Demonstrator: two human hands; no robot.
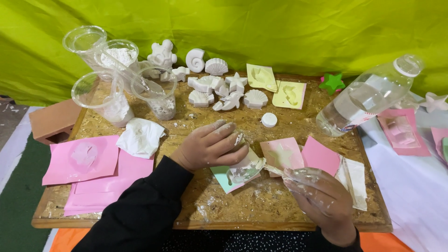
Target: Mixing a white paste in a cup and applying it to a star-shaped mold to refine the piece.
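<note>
A person in a black sleeve works over a chipboard worktop (pixel 261 205) set against a lime-green backdrop. The left hand (pixel 210 145), dusted white, lies with its fingers (pixel 224 128) curled together over a pale green mould sheet (pixel 235 172) smeared with plaster, at the middle of the board. The right hand (pixel 322 198), just beside it, has its fingers closed on a small clear cup (pixel 303 176) tilted toward the sheet. White plaster shell and starfish casts (pixel 219 88) line the far edge, near clear plastic cups (pixel 105 95) of powder. A water bottle (pixel 368 95) lies at right; pink mould sheets (pixel 81 161) lie at left.
</note>
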